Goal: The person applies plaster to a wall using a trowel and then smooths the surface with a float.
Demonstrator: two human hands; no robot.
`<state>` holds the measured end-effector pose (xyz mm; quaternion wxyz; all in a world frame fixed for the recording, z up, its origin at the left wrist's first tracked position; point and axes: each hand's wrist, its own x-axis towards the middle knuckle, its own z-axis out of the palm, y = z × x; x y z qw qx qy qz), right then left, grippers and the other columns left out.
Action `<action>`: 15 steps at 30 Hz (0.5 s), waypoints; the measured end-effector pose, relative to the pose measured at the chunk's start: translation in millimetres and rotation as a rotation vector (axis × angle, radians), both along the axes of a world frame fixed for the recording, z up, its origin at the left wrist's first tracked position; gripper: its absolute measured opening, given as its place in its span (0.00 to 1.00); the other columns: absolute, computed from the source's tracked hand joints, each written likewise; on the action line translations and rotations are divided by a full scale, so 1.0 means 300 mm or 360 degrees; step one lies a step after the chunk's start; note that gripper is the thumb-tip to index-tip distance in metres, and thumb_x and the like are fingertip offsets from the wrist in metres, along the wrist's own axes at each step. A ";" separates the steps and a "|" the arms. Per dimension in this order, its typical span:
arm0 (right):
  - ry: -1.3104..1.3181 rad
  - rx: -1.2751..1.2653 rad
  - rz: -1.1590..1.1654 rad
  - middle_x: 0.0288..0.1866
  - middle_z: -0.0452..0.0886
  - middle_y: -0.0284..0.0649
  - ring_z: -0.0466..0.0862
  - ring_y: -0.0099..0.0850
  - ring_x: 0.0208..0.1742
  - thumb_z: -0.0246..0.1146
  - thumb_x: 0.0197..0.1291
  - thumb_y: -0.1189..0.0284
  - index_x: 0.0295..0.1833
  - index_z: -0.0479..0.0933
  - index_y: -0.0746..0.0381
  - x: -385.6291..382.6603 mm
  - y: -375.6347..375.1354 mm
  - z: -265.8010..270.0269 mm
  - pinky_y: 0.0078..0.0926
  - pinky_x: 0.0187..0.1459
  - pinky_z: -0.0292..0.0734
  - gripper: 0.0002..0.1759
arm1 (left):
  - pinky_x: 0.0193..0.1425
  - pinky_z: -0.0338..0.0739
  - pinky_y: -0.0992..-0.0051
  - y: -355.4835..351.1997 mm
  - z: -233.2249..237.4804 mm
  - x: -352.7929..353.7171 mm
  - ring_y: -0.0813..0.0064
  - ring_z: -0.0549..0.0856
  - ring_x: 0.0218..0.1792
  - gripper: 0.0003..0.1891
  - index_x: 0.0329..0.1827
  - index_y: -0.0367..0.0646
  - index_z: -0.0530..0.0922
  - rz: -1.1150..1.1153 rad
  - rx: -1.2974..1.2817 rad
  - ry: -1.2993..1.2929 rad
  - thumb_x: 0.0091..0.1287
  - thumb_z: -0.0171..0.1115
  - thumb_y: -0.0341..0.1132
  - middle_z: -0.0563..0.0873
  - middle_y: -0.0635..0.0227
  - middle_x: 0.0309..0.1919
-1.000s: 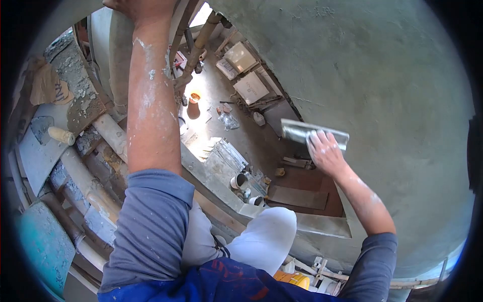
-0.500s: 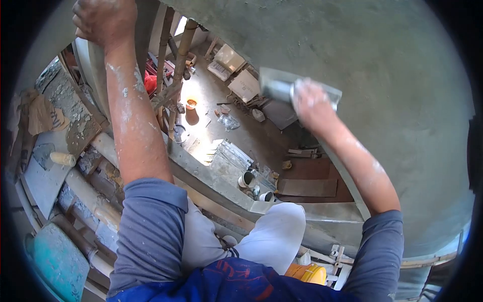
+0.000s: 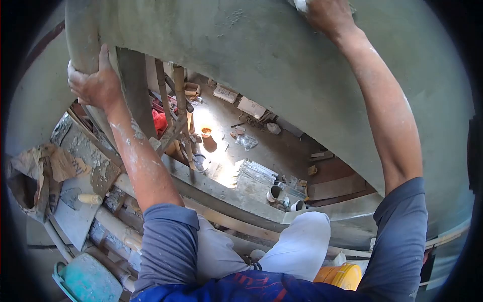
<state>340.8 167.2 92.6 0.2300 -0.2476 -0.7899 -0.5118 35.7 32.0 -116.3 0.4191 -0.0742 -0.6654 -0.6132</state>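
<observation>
Smooth grey plaster covers the curved wall (image 3: 282, 65) above the opening. At the upper left, my left hand (image 3: 95, 83) grips the rounded edge of a grey plastered column (image 3: 83, 38), its thumb pointing up and fingers wrapped round the edge. My right hand (image 3: 329, 15) is raised against the wall at the top of the view, its fingers closed round a whitish handle at the frame's edge. Most of that tool is out of view or hidden by the hand. White plaster marks show on my left forearm.
Bamboo poles (image 3: 179, 93) stand inside the opening. Below lie boxes (image 3: 251, 107), a bucket (image 3: 275, 193) and a plastic bag (image 3: 246, 141). At left are a torn paper sack (image 3: 60, 163), boards and a teal basin (image 3: 88, 282). A yellow bucket (image 3: 347, 277) is at lower right.
My right hand has moved up along the wall with the trowel, whose blade was visible before. My left hand appears lower, now on the column edge. The view has shifted upward.
</observation>
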 end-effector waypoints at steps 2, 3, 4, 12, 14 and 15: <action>-0.0053 -0.0085 0.0041 0.48 0.77 0.51 0.78 0.43 0.53 0.64 0.59 0.68 0.44 0.75 0.66 0.032 0.003 -0.012 0.37 0.54 0.76 0.14 | 0.66 0.69 0.52 0.005 -0.008 -0.005 0.48 0.78 0.60 0.47 0.63 0.39 0.76 0.0021 -0.0002 0.0007 0.45 0.79 0.63 0.81 0.49 0.56; -0.0264 0.0002 0.0065 0.46 0.77 0.52 0.79 0.45 0.47 0.59 0.60 0.71 0.48 0.76 0.66 0.130 0.124 -0.115 0.42 0.47 0.76 0.13 | 0.66 0.69 0.52 0.008 -0.011 -0.010 0.48 0.78 0.60 0.47 0.62 0.38 0.76 0.0029 -0.0008 0.0020 0.46 0.79 0.62 0.81 0.48 0.56; -0.0348 -0.0082 0.0280 0.46 0.78 0.53 0.79 0.46 0.46 0.60 0.60 0.71 0.50 0.76 0.68 0.177 0.078 -0.200 0.43 0.46 0.77 0.15 | 0.66 0.69 0.53 0.010 -0.017 -0.018 0.48 0.77 0.60 0.47 0.62 0.38 0.75 0.0040 -0.0014 0.0031 0.46 0.79 0.62 0.81 0.48 0.56; -0.1036 -0.0587 0.0401 0.41 0.78 0.42 0.79 0.34 0.45 0.61 0.54 0.72 0.39 0.80 0.64 0.645 -0.020 -0.518 0.37 0.45 0.75 0.09 | 0.64 0.67 0.49 0.002 -0.007 0.001 0.51 0.75 0.63 0.46 0.65 0.40 0.72 0.0015 -0.0048 0.0011 0.49 0.77 0.62 0.79 0.53 0.57; -0.0668 -0.0053 0.0346 0.37 0.78 0.46 0.80 0.43 0.40 0.62 0.56 0.75 0.45 0.78 0.67 0.554 0.022 -0.335 0.39 0.41 0.76 0.11 | 0.64 0.67 0.49 -0.010 -0.002 -0.021 0.50 0.75 0.62 0.46 0.64 0.39 0.72 0.0033 -0.0042 -0.0019 0.49 0.78 0.61 0.79 0.52 0.57; -0.0199 -0.0057 0.0416 0.40 0.77 0.49 0.79 0.48 0.43 0.63 0.58 0.75 0.47 0.76 0.67 0.440 -0.023 -0.096 0.42 0.45 0.77 0.12 | 0.64 0.67 0.50 0.005 -0.015 -0.009 0.50 0.75 0.62 0.46 0.64 0.38 0.72 0.0002 -0.0077 -0.0033 0.50 0.78 0.61 0.79 0.52 0.56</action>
